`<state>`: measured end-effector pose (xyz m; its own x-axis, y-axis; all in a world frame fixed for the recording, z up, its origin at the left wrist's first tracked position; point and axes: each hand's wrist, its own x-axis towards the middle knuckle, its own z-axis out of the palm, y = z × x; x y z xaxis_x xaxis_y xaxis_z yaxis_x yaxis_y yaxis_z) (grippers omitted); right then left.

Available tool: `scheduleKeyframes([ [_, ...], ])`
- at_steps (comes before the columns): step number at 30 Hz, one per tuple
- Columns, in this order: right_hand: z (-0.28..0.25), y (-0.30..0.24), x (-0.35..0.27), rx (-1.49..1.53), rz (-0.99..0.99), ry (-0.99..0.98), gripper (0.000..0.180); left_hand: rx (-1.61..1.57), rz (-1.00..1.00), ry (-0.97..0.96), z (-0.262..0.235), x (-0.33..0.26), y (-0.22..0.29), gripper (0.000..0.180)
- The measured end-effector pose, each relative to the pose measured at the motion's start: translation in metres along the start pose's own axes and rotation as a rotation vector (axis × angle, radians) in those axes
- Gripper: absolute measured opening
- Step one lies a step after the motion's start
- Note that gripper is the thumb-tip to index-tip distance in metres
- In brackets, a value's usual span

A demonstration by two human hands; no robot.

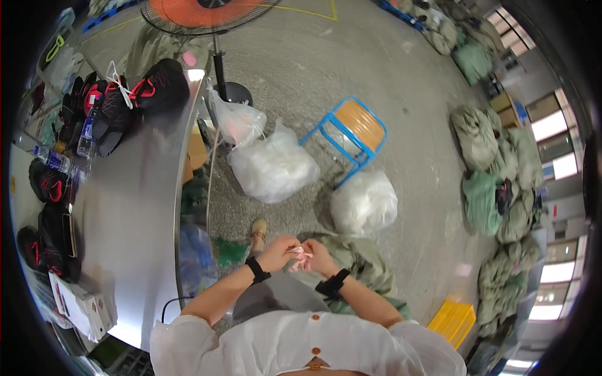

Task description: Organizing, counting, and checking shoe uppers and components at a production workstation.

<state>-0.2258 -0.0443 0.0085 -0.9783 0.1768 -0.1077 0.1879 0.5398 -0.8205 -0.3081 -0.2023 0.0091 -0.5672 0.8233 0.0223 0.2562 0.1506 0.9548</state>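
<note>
My left hand (278, 253) and my right hand (318, 255) meet in front of my body, both with fingers closed. Between them is a small, crumpled pink strip (301, 258), thin and soft-looking; cloth or plastic, I cannot tell which. Its lower end hangs loose under my fingers. Each wrist wears a black band. Below my hands lies a grey-green sack (357, 260) on the floor, partly hidden by my right arm.
A metal table (135, 207) on the left carries black-and-red shoes (160, 84) and water bottles (86, 135). Ahead stand white plastic bags (273, 164), a blue-framed chair (357, 128) and a fan (213, 12). A yellow crate (453, 321) and stacked sacks (476, 141) are at right.
</note>
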Motion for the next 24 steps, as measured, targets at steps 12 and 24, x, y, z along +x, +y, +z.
scheduleKeyframes([
  [12,0.022,0.064,0.182,0.96,0.897,0.174,0.042,0.097,-0.237,0.445,-0.16,0.208,-0.224,0.003],
  [24,-0.004,0.152,-0.027,0.844,1.32,0.041,0.028,1.033,-0.8,0.257,-0.317,0.337,-0.433,0.038],
])
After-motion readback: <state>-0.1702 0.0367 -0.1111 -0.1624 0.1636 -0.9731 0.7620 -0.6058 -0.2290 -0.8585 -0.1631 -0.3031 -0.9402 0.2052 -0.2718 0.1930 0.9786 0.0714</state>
